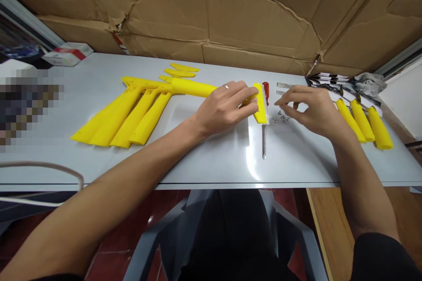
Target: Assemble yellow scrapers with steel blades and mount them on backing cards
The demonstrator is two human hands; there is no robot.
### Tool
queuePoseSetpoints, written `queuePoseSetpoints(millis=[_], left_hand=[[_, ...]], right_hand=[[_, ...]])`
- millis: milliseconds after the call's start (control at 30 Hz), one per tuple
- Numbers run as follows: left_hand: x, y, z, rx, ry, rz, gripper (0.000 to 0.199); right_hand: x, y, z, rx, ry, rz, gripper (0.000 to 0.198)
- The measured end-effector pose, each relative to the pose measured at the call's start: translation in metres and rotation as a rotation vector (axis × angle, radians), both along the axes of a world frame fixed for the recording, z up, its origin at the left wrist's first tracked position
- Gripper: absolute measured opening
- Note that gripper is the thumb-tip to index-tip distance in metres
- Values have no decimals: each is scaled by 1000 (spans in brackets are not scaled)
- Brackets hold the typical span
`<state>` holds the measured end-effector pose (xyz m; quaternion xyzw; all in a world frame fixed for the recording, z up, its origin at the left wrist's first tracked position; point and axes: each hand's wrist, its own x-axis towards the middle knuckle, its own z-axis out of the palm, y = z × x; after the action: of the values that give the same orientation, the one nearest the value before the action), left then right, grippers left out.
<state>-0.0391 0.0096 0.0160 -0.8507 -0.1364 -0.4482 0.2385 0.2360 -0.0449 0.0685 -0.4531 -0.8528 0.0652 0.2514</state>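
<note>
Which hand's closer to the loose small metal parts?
Right. The right hand has its fingertips right by the small metal parts. The left hand is farther off to their left, gripping the yellow tool, whose wide end lies between.

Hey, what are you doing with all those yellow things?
A person is sitting at a table. Their left hand holds a yellow tool by its wide end. Their right hand is just above some tiny screws, fingertips close together; whether they pinch anything is too small to tell. A screwdriver lies partly behind the tool's wide end. More yellow pieces lie to the left, and three yellow handles to the right.
</note>
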Motion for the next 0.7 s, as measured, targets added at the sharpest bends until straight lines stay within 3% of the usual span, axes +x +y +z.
queuePoseSetpoints(millis=[133, 233, 400, 600, 700], left_hand=[[1, -4, 3, 56, 31, -2, 24], [0, -2, 1, -7, 2, -36, 24], [-4, 4, -4, -168, -93, -27, 21], [-2, -14, 12, -583, -271, -58, 3], [1, -27, 27, -840, -466, -72, 18]], right_hand=[[0, -4, 9, 47, 224, 35, 18], [2, 0, 4, 10, 55, 12, 19], [5, 7, -3, -199, -276, -20, 27], [0, 10, -14, -204, -260, -56, 21], [-3, 12, -24, -228, -249, -73, 20]])
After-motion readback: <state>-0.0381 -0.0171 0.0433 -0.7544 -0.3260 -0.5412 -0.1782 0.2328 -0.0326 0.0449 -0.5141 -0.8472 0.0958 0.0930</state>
